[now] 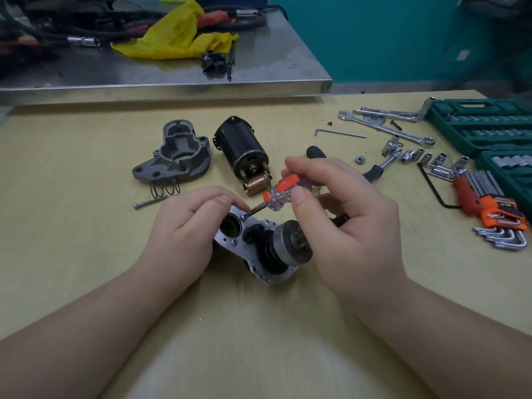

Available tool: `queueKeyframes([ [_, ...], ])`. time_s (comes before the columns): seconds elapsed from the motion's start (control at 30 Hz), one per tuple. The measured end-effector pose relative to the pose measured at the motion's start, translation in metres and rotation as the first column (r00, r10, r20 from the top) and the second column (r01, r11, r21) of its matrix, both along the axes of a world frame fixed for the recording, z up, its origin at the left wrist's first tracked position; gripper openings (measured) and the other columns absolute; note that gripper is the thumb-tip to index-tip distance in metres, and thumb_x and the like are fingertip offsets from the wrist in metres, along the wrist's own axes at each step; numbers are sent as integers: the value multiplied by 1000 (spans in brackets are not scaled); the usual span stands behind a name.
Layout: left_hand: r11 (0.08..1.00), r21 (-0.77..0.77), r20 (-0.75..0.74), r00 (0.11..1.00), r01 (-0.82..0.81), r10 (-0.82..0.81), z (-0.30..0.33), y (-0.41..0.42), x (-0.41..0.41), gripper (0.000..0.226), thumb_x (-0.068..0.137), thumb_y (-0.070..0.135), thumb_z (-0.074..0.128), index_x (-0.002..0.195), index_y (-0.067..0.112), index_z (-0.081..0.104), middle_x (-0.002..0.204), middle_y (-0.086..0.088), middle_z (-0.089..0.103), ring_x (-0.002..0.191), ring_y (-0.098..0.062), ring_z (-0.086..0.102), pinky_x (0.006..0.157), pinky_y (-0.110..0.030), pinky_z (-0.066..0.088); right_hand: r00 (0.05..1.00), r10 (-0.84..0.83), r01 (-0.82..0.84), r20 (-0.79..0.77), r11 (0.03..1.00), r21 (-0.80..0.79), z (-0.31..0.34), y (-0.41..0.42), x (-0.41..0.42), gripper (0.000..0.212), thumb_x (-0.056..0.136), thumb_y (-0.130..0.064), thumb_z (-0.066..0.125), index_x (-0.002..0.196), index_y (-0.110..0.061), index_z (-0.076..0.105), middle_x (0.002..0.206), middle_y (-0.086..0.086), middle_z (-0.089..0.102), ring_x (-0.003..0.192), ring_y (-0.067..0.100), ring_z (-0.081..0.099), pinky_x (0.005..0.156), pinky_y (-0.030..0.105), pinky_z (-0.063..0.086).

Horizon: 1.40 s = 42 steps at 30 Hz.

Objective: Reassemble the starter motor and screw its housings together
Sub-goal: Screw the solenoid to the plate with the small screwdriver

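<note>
Head view: nearest us on the table, our L hand curls round the starter housing w/ pinion gear, R hand pinches a screwdriver, tip on a plate screw; beyond lie the nose housing & black motor body.

likely a workshop: socket set, wrenches.
</note>
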State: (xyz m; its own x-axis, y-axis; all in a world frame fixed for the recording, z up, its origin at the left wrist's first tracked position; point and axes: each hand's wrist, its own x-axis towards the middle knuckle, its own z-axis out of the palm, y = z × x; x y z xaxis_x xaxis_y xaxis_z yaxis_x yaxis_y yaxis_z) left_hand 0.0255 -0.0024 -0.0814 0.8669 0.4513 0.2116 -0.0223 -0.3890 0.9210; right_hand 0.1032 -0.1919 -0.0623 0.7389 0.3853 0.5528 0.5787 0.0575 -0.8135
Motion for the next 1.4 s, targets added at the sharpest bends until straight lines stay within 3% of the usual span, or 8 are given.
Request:
queueKeyframes([
  [0.2, 1000, 16, 11, 1000, 17, -17, 2, -1, 0, 36, 94, 24, 46, 82, 33, 79, 87, 7, 78, 89, -11, 71, 73, -20, 51, 999, -24, 24, 21, 1000, -3, 2, 0, 0, 22, 95, -16, 77, 114, -25, 76, 98, -5, 73, 96, 19, 69, 76, 24, 54],
  [0.37, 1000, 18, -11, 1000, 9, -9, 1, 0, 1, 35, 94, 25, 45, 84, 30, 79, 89, 5, 78, 91, -13, 72, 74, -25, 53, 1000, -12, 12, 14, 1000, 17, 0, -1, -1, 28, 97, -5, 68, 121, -16, 77, 118, -8, 72, 104, 14, 70, 77, 17, 52],
  [0.6, 1000, -16, 17, 1000, 18, -18, 1, -1, 0, 36, 93, 23, 47, 81, 32, 79, 86, 6, 78, 88, -12, 72, 72, -21, 52, 1000, -23, 23, 7, 1000, 15, 1, 2, -1, 25, 95, -15, 76, 117, -27, 75, 96, -15, 69, 97, 13, 68, 76, 18, 50],
  [0.8, 1000, -2, 18, 1000, 17, -17, 1, -1, 0, 36, 94, 23, 46, 82, 33, 79, 87, 8, 78, 89, -10, 71, 75, -19, 51, 1000, -1, 1, -2, 1000, 30, -1, 0, -2, 29, 98, -3, 67, 124, -15, 76, 114, -7, 73, 106, 15, 71, 75, 16, 51],
  [1.03, 1000, -8, 18, 1000, 13, -13, 0, -1, 1, 35, 94, 23, 47, 83, 32, 79, 88, 6, 79, 91, -14, 72, 78, -32, 50, 1000, -29, 29, 12, 999, 14, 2, 1, -1, 23, 95, -14, 76, 116, -25, 76, 98, -6, 73, 97, 17, 69, 74, 18, 50],
  [1.2, 1000, 7, 13, 1000, 7, -8, 1, 0, 0, 36, 94, 24, 46, 83, 34, 79, 88, 6, 79, 91, -14, 72, 76, -26, 51, 1000, 11, -11, -8, 999, 40, 0, 0, -2, 29, 100, -6, 66, 124, -20, 74, 118, -11, 73, 111, 13, 71, 78, 20, 55],
  [1.3, 1000, 2, 9, 1000, 1, -1, 0, 0, 0, 35, 94, 24, 47, 84, 32, 79, 87, 5, 78, 90, -14, 72, 80, -34, 53, 1000, -3, 4, -10, 999, 36, 0, 1, -2, 31, 99, -9, 70, 123, -28, 73, 104, -13, 74, 103, 13, 72, 76, 21, 55],
  [1.4, 1000, 6, 8, 1000, 4, -4, 1, -1, 1, 35, 94, 24, 47, 83, 32, 79, 87, 6, 78, 89, -13, 72, 77, -28, 53, 1000, -22, 22, -6, 999, 36, 0, 3, -1, 28, 97, -16, 75, 119, -33, 74, 99, -14, 72, 98, 12, 69, 74, 18, 50],
])
